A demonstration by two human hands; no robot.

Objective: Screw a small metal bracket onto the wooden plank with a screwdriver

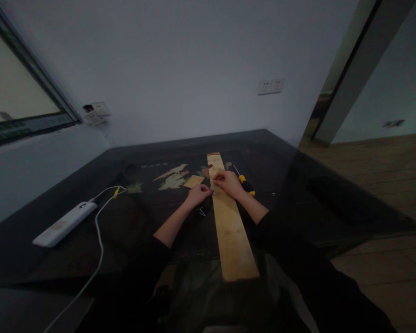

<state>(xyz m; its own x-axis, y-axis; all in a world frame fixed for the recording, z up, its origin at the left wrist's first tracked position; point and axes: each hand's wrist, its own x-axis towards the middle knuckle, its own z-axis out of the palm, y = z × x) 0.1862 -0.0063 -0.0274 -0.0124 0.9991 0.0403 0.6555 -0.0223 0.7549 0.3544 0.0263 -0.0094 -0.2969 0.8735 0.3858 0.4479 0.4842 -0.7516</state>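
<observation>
A long pale wooden plank point(233, 231) lies lengthwise on a dark glass-topped table point(298, 185). My left hand point(198, 194) rests at the plank's left edge, fingers pinched on a small metal piece point(212, 189) too small to identify. My right hand point(229, 182) lies on top of the plank just beyond it, fingertips pressed down near the same spot. A yellow-and-black screwdriver point(245, 182) lies on the table right beside my right wrist. A small wooden block point(193, 181) sits left of the plank, just beyond my left hand.
A white power strip point(65, 224) with its cable point(99, 240) lies at the left of the table. A small metal item point(201, 212) lies under my left wrist. Wall sockets point(270, 86) are on the far wall. Wooden floor point(384, 185) extends to the right.
</observation>
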